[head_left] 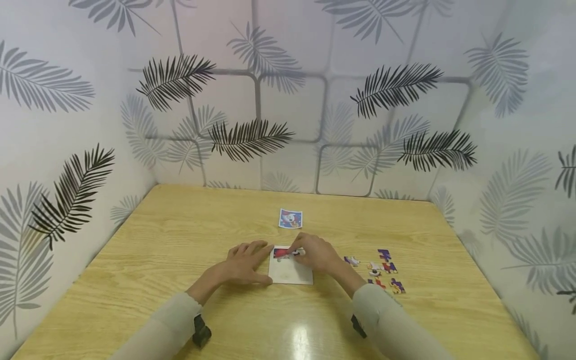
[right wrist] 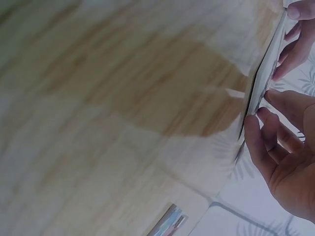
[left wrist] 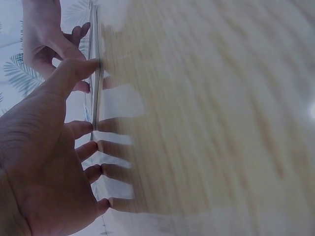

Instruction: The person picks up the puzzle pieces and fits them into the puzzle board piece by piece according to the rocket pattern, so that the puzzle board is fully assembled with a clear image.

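A square white puzzle board (head_left: pixel 290 272) lies flat on the table between the two hands. Across its upper left sits a red and dark puzzle section (head_left: pixel 280 253); the rest of its surface shows white. My left hand (head_left: pixel 243 265) rests at the board's left side, fingers spread, its thumb and index tips touching the edge. At the top right of the board, my right hand (head_left: pixel 317 252) pinches a small puzzle piece (head_left: pixel 296 253) between thumb and fingers, partly hidden by them. In the right wrist view the fingertips of the right hand (right wrist: pixel 290 152) meet the board's edge.
Several loose puzzle pieces (head_left: pixel 384 255) lie right of the right forearm, red, purple and white. Beyond the board lies a small blue picture card (head_left: pixel 290 219) with a white cartoon figure. The wooden table (head_left: pixel 202 215) ends at a leaf-patterned wall (head_left: pixel 292 110).
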{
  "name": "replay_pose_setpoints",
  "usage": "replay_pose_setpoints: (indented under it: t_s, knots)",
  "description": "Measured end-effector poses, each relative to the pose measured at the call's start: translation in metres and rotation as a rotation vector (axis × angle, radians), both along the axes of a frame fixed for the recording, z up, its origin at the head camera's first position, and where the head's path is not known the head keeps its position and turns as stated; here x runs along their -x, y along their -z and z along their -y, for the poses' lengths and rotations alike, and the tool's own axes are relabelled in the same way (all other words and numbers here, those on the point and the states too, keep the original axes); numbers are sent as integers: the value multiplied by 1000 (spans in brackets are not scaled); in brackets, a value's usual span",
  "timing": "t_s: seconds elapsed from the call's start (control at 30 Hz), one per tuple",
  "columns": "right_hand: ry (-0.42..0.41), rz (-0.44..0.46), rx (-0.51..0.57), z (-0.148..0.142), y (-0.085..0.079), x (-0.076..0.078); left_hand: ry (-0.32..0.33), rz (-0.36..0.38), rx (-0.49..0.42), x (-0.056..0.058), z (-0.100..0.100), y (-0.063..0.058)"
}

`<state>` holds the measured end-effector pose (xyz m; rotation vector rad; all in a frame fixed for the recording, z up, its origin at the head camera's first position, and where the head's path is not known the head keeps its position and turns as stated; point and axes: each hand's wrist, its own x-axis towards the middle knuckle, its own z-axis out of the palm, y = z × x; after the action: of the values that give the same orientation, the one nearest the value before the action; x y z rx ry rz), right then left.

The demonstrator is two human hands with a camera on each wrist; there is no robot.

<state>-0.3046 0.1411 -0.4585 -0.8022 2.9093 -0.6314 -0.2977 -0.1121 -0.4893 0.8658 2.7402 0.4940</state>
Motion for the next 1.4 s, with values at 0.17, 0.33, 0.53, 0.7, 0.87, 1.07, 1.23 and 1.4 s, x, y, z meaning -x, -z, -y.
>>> replay_pose_setpoints:
  t_s: [0.17, 0.33, 0.53, 0.7, 0.87, 1.07, 1.23, 1.4]
  knots:
    - [-15, 0, 33, -4, -1, -4, -2, -9, 3, 2, 0, 7]
    - [10, 13, 102, -12, -2, -7, 3, -11, 9, 4, 1, 10]
    - [40, 12, 163, -27, 0, -9, 2, -17, -13, 4, 2, 9]
    - [40, 29, 199, -44, 2, -12, 4, -9, -16, 0, 2, 6]
    - [73, 73, 240, -62, -3, -12, 6, -9, -22, -2, 2, 2]
    - [76, 125, 268, -85, -12, -14, 0, -15, -17, 1, 3, 8]
    - [90, 183, 314, -104, -14, -15, -6, -12, -30, 1, 3, 7]
    - [93, 189, 321, -121, -10, -16, -8, -5, -42, 0, 3, 7]
